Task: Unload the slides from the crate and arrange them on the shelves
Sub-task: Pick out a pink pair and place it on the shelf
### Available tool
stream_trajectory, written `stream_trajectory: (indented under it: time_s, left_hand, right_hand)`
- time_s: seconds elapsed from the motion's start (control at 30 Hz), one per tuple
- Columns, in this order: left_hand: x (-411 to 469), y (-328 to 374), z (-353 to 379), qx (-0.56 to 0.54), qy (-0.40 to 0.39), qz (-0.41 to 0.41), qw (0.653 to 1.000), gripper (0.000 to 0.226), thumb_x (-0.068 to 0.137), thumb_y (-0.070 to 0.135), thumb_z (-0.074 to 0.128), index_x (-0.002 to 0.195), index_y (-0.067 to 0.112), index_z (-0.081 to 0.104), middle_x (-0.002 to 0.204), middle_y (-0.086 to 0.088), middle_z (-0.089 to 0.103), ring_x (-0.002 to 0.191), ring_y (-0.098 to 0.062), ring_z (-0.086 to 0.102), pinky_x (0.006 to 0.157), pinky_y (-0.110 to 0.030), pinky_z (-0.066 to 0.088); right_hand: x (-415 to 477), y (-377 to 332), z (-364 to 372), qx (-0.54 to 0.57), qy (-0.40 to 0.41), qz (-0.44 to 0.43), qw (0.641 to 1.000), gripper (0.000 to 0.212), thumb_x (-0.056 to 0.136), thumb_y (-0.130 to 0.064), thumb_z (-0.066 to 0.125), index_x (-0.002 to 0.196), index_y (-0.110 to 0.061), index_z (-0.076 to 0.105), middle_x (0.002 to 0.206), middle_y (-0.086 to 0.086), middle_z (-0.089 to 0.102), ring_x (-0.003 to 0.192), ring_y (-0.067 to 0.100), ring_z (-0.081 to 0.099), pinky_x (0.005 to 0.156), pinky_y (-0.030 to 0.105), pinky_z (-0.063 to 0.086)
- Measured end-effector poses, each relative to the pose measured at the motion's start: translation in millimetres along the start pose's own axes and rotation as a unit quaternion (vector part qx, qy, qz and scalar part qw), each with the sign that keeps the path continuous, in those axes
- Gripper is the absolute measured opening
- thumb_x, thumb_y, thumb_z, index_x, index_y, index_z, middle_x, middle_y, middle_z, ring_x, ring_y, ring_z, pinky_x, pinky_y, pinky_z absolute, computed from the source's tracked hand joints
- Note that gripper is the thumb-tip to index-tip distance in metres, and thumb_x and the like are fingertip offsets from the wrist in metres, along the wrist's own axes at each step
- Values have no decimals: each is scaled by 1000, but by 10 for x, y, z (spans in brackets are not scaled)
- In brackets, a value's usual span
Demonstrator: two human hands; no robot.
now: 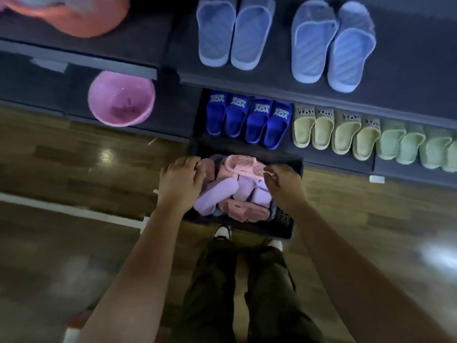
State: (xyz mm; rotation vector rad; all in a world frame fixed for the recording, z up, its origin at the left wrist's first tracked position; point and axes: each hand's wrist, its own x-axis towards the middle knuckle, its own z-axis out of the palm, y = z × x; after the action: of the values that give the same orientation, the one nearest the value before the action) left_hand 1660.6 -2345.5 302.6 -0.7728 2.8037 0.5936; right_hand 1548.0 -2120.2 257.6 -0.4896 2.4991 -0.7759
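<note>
A: Where do things stand?

B: The crate [284, 219] sits on the floor [74, 169] at frame centre, against the lower shelf [333, 159], full of pink and lilac slides [232, 191]. The left hand [181, 180] curls over the crate's left rim, fingers bent; whether it grips a slide, I cannot tell. The right hand [284, 184] has its fingers drawn together, seemingly pinching the pink slide [243, 167] at the top of the pile.

A: How to lift well?

B: I'd take a matched pair, one slide per hand, steady the crate, and lift straight up so the heap doesn't spill. Bare shelf shows at the upper right of the frame, beside the blue pairs [284, 43].
</note>
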Motion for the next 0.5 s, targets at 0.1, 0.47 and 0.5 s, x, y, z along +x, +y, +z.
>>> stream_trajectory:
  time_s: [0.1,0.47,0.5]
  left_hand:
    - [89,-162,390,2,-39,24,999,31,98,31,42,123,19,55,116,-6,63,105,-27,58,93,-39,37]
    - [348,-613,2348,-25,-91,67,993,49,90,40,32,115,11,62,112,-12,66,98,-34,62,85,-44,50]
    - [375,-631,2507,-30,-92,70,993,47,90,39,33,114,10,62,111,-13,66,97,-35,63,83,-44,50]
  right_hand:
    - [49,247,344,0,14,24,1000,27,92,-20,54,110,-6,68,109,18,64,93,35,64,79,37,49]
    - [710,1543,1571,-7,9,134,991,30,93,-30,49,99,-9,69,103,17,66,88,34,63,65,26,29]
    - [841,1657,1678,-7,8,132,991,37,89,-36,43,97,-10,69,103,16,66,88,33,62,65,26,30]
